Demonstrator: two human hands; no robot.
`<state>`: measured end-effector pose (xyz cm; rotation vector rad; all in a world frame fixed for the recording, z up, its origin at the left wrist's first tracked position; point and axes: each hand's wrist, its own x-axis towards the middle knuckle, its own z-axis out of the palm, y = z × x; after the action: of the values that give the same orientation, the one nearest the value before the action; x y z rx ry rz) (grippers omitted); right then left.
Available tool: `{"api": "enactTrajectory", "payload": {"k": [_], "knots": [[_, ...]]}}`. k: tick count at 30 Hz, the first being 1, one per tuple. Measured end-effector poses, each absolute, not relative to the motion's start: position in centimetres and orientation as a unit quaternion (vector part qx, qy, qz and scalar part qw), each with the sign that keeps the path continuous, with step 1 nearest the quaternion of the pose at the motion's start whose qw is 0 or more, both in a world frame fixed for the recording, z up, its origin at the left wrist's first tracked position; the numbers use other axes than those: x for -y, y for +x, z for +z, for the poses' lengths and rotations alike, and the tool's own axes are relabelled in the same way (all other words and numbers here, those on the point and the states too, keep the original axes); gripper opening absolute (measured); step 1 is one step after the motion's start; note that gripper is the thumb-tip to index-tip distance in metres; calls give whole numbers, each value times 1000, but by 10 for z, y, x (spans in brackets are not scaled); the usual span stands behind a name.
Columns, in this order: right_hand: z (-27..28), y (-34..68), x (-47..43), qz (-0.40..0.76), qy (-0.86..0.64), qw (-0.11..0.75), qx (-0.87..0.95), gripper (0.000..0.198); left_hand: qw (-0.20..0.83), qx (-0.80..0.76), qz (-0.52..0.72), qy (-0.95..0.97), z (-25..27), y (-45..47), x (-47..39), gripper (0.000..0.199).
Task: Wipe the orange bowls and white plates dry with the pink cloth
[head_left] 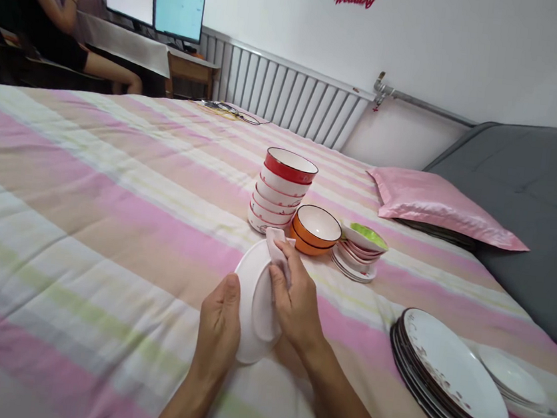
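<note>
A small white plate (248, 299) is tilted up on edge between my hands, its underside with the foot ring facing me. My left hand (219, 323) grips the plate's left rim, thumb on the near face and the other fingers hidden behind. In my right hand (298, 302) is a pale pinkish-white cloth (278, 249), pinched and pressed against the plate's upper right part. Just beyond stand a tall stack of white bowls (274, 202) topped by a red bowl (291, 165), and two orange bowls (316, 230), one inside the other.
Small dishes with a green leaf-shaped one (368, 236) are stacked behind the orange bowls. Large dark-rimmed plates (456, 370) and white dishes (513, 377) lie at right on the striped bedspread (105, 229). A pink pillow (440, 200) rests against the grey headboard (528, 177). A person (54, 16) sits far left.
</note>
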<state>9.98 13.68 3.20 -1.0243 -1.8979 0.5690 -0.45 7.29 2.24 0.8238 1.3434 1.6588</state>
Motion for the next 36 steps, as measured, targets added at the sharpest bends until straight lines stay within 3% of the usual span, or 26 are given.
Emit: {"api": "enactTrajectory", "payload": {"k": [7, 13, 21, 27, 36], "knots": [[37, 100, -130, 110, -350, 413, 834, 41, 416, -524, 672, 315, 23, -6, -76, 60], [48, 99, -115, 78, -277, 348, 893, 37, 430, -498, 696, 287, 16, -9, -80, 62], [65, 108, -94, 152, -239, 200, 938, 31, 597, -378, 704, 71, 36, -12, -81, 60], [82, 121, -86, 224, -270, 124, 928, 34, 599, -376, 703, 75, 47, -15, -80, 57], [84, 138, -85, 216, -340, 61, 913, 41, 569, -405, 710, 88, 46, -12, -82, 59]]}}
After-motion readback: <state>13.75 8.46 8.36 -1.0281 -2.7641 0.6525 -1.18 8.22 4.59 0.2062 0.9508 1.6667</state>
